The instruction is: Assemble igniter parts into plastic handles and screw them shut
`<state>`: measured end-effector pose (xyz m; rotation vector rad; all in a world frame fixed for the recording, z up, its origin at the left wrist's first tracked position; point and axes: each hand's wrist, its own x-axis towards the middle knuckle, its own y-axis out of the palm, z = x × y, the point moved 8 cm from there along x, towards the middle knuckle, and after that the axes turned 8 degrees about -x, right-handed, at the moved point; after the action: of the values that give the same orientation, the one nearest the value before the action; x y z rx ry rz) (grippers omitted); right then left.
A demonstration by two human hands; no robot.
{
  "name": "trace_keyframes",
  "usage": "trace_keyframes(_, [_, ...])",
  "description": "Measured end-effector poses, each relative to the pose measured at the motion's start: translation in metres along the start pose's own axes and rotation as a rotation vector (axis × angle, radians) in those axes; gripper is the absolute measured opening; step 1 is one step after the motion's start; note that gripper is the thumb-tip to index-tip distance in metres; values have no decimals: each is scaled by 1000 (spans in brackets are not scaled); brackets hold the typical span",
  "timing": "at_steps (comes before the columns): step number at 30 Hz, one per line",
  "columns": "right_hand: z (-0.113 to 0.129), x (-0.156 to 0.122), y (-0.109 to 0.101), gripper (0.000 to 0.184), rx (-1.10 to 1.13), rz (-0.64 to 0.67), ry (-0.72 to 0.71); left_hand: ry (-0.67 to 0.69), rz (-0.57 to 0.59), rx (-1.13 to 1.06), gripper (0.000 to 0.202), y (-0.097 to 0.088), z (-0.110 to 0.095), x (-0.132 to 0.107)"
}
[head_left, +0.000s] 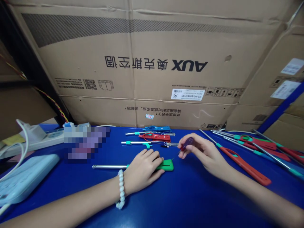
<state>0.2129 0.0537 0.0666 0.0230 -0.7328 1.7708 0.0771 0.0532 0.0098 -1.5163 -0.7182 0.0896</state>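
Note:
My left hand (144, 167) is wrapped over the handle of a green long-nosed lighter (168, 165), pressing it flat on the blue table. The lighter's metal tube (109, 167) sticks out to the left past my wrist. In my right hand (201, 153) is a small screwdriver (187, 144) with a purple-red handle, pinched between the fingers. Its thin shaft slants down-left to the right end of the green handle; whether the tip touches a screw is too small to tell. Just beyond lie a red lighter shell (154, 137) and a blue one (158, 128), with loose tubes and wired parts.
Several red and blue lighters (247, 166) lie in a loose pile at the right. On the left are a power strip (52, 137), a light-blue power bank (28, 177) with white cables, and a blurred-out item (89, 144). A large cardboard sheet (152, 41) walls off the back.

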Motion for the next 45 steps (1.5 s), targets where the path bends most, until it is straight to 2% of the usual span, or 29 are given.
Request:
trace_keyframes(15, [0, -1, 4, 14, -48, 44, -8, 43, 1, -20, 26, -1, -5, -1])
trace_keyframes(20, [-1, -7, 1, 14, -219, -55, -46, 138, 93, -85, 33, 3, -16, -2])
trace_keyframes(23, [0, -13, -5, 22, -383, -185, -110, 152, 112, -100, 39, 4, -19, -2])
trace_keyframes(25, [5, -15, -7, 23, -524, -218, -160, 148, 124, -100, 39, 4, -20, -1])
trace_keyframes(28, [17, -14, -3, 18, -675, -134, -233, 148, 125, -101, 39, 5, -19, -1])
trace_keyframes(32, [23, -9, 0, 28, -525, 37, -217, 153, 102, -107, 39, 3, -19, -1])
trace_keyframes(34, [22, -9, -1, 23, -515, 21, -237, 163, 99, -104, 38, 3, -20, -1])
trace_keyframes(36, [24, -12, -3, 16, -614, -44, -290, 174, 91, -108, 37, 2, -20, -1])
trace_keyframes(39, [31, -15, -2, 18, -774, -92, -358, 182, 79, -116, 36, 2, -21, -2])
trace_keyframes(41, [34, -14, 0, 20, -772, -39, -332, 184, 80, -116, 36, 3, -21, -2])
trace_keyframes(43, [32, -12, 4, 27, -662, 70, -256, 185, 79, -113, 36, 3, -21, -2])
trace_keyframes(45, [28, -11, 7, 29, -574, 117, -222, 182, 87, -108, 36, 3, -20, -1])
